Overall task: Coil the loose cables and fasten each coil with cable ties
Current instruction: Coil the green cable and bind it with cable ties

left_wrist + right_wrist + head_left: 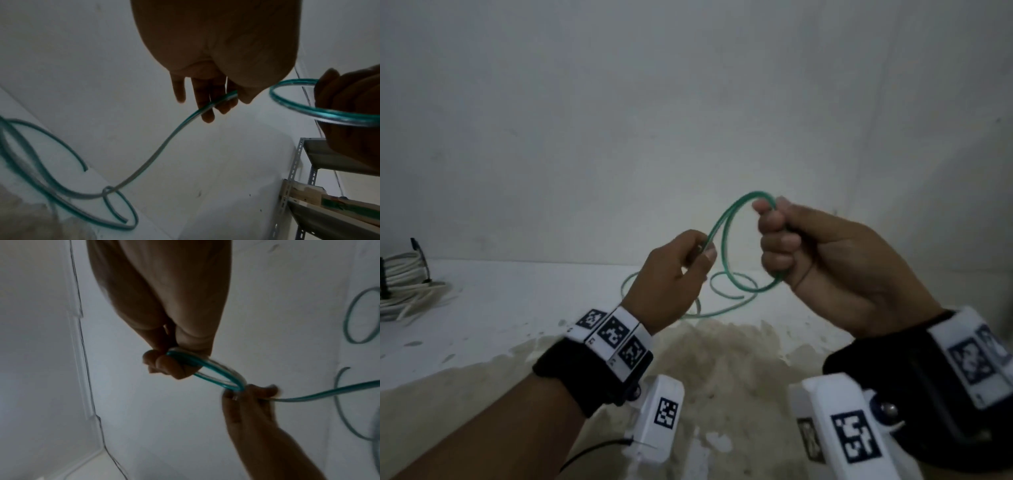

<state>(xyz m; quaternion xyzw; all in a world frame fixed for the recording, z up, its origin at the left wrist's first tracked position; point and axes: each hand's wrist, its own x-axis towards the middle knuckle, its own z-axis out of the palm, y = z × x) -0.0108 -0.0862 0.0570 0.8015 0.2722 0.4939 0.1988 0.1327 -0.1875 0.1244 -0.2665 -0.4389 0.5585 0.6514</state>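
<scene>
The right hand [822, 260] grips two loops of springy green cable [726, 222]; the left hand [671, 277] pinches the run beside them. The slack trails to the floor [482, 325] near the wall; hold where the loops cross.

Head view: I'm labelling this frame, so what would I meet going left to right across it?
White cable bundle on the surface at the far left → left hand pinching the green cable → the green loop held up between the hands → right hand gripping that loop.
</scene>
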